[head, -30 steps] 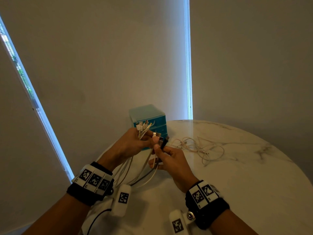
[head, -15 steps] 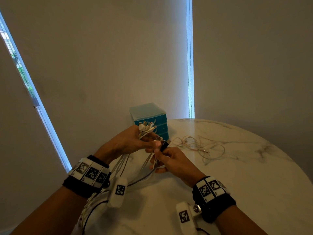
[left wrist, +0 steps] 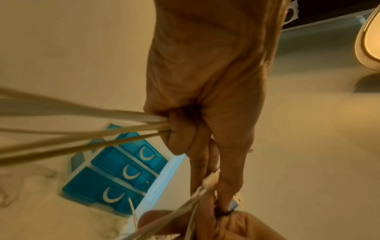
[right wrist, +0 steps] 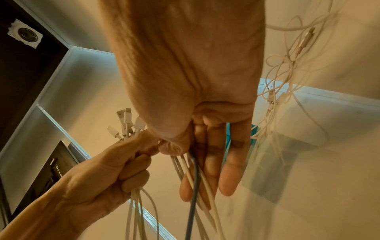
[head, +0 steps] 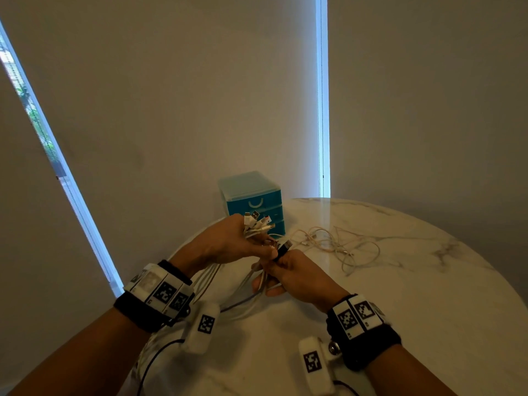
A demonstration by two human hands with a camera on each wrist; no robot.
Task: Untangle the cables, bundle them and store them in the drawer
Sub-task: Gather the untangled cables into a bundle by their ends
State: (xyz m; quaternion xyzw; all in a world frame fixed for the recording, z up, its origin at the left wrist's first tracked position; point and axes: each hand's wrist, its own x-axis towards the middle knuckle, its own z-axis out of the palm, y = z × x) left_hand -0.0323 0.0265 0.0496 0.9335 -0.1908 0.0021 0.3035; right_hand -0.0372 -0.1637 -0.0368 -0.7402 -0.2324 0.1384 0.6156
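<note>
The cables [head: 258, 224] stand as a sheaf in the left hand [head: 228, 241], which is fisted round them just below the plugs, so the white connector ends fan out level above the knuckles while the long runs hang down toward the surface [head: 400, 295]. Holding them near the plugs looks meant to keep the ends aligned for bundling. The right hand [head: 297, 277] meets it from the right: thumb and forefinger pinch a dark plug [head: 284, 248] and bring it against the sheaf, while the other fingers [right wrist: 230, 162] lie fairly straight behind the dark lead and a few pale strands, apparently combing them apart from the rest. By my judgement this is still the gathering step, one cable being added at a time.

Beyond the hands a loose tangle [head: 337, 247] of thin pale cable lies on the surface, not yet sorted. The blue drawers [head: 254, 201] stand behind, near the far edge, all three fronts closed, so storing waits.
</note>
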